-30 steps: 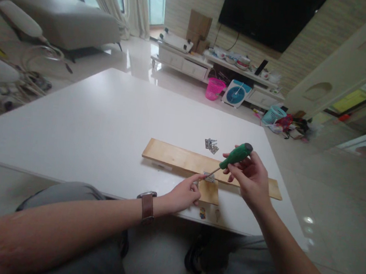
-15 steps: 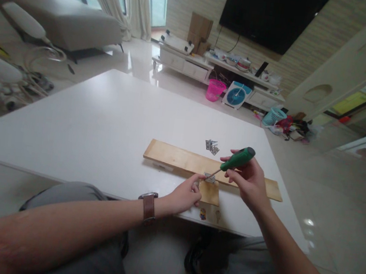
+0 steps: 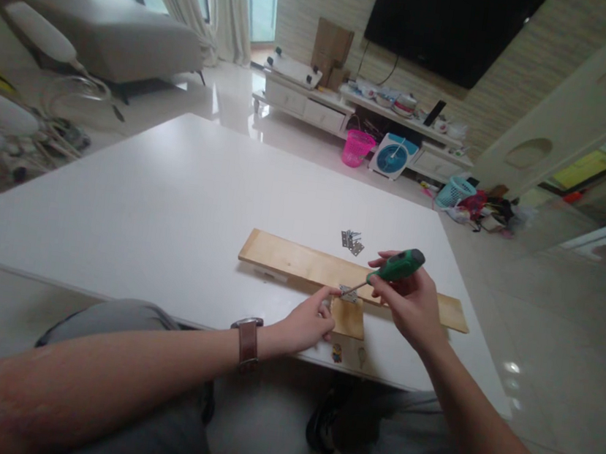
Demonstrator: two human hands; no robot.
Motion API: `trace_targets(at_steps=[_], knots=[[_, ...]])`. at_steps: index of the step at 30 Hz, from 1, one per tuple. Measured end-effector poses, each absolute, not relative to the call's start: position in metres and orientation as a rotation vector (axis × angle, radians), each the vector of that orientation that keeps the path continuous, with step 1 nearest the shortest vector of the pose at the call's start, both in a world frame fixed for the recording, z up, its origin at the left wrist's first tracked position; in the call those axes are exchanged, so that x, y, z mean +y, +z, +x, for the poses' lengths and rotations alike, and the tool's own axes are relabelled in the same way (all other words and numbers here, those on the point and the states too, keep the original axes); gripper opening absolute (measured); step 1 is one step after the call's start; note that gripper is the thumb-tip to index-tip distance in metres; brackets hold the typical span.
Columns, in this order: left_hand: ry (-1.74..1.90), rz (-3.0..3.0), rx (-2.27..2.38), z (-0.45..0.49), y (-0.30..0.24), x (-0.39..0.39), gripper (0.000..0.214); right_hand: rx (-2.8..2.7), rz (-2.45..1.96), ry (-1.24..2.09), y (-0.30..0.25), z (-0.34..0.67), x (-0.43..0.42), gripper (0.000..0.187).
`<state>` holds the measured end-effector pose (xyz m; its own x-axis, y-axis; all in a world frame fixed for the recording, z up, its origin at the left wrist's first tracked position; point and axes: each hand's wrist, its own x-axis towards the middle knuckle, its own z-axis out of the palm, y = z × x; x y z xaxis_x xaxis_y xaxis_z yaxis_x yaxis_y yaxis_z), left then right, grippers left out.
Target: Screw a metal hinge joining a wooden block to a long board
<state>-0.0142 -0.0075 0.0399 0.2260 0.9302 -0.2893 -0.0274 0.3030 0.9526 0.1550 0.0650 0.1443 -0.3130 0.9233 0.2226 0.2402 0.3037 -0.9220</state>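
Note:
My right hand [image 3: 410, 299] is wrapped round a green-handled screwdriver [image 3: 394, 267], its tip down on a small metal hinge [image 3: 348, 294]. The hinge lies where a long wooden board [image 3: 299, 260] meets a small wooden block [image 3: 348, 318] near the front edge of the white table [image 3: 172, 211]. My left hand [image 3: 309, 321], with a brown watch on its wrist, rests on the table with its fingers curled, the fingertips pressed against the block's left edge beside the hinge.
Several loose metal hinges [image 3: 350, 241] lie just beyond the board. Two small stickers show on the table's front edge. Past the table stand a low TV cabinet [image 3: 318, 107], a pink basket [image 3: 356, 147], a blue fan [image 3: 392, 157] and a grey sofa [image 3: 132, 37].
The screwdriver handle has dropped lower and tilted flatter as my right hand turned it. My left hand has stayed by the block.

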Motion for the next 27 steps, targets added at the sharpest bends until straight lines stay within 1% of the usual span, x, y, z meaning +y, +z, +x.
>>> trace_targets(at_steps=[7,12,21,27], knots=[[0.855,1.01,1.133,-0.0148,0.0421,-0.0077,0.066,-1.778,-1.032,1.078,0.1491,0.1542,0.0638,0.038],[0.855,1.015,1.131,-0.0148,0.0417,-0.0077,0.066,-1.755,-1.09,0.998,0.142,0.1544,0.0668,0.049],[0.836,1.014,1.153,-0.015,0.0471,-0.008,0.065,-1.704,-1.057,1.089,0.1469,0.1558,0.0639,0.047],[0.852,1.008,1.145,-0.0151,0.0477,-0.0082,0.065,-1.673,-1.055,1.12,0.1484,0.1538,0.0648,0.051]])
